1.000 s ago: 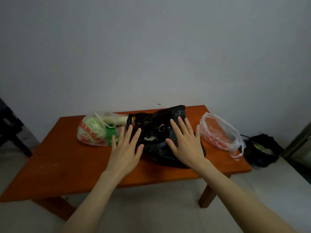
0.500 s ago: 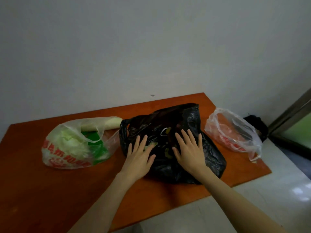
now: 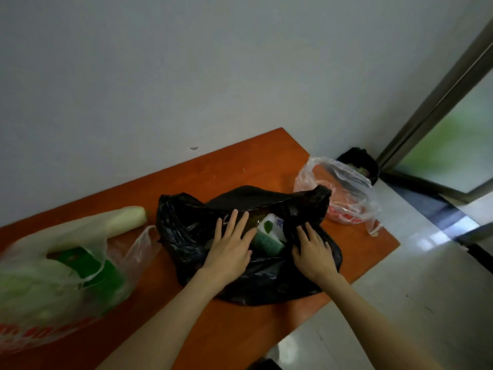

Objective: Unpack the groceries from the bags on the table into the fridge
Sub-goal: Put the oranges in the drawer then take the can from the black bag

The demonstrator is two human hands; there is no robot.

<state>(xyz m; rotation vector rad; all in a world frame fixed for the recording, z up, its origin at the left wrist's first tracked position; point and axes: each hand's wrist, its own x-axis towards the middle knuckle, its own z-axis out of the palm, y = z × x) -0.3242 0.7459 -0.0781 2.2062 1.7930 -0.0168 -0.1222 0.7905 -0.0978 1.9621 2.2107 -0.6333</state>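
Both hands rest on the black bag (image 3: 240, 252) at frame centre, which lies slumped on the orange tabletop (image 3: 240, 166). Left hand (image 3: 231, 251) lies flat on the plastic, fingers (image 3: 234, 222) spread apart, gripping nothing; right hand (image 3: 314, 253) has fingers curled down into the bag's right fold, looks like pressing or pinching plastic, can't tell if anything is really clamped. Between the hands the mouth gapes and a green-and-white carton (image 3: 269, 233) shows, lying on its side, next to something dark and glassy, unclear what. Lower left: clear bag (image 3: 61, 276) with cabbage, a green pack and a white radish (image 3: 128, 218) poking out. Upper right: a second clear bag (image 3: 338, 193), near the tabletop's right edge. Fridge not in view. Risks, as judgement: thin plastic can tear or slip if tugged; black bag's near edge sits close to the tabletop front, so pulling toward the body could drag it off; loose contents could roll out; the glassy item may break if it drops.
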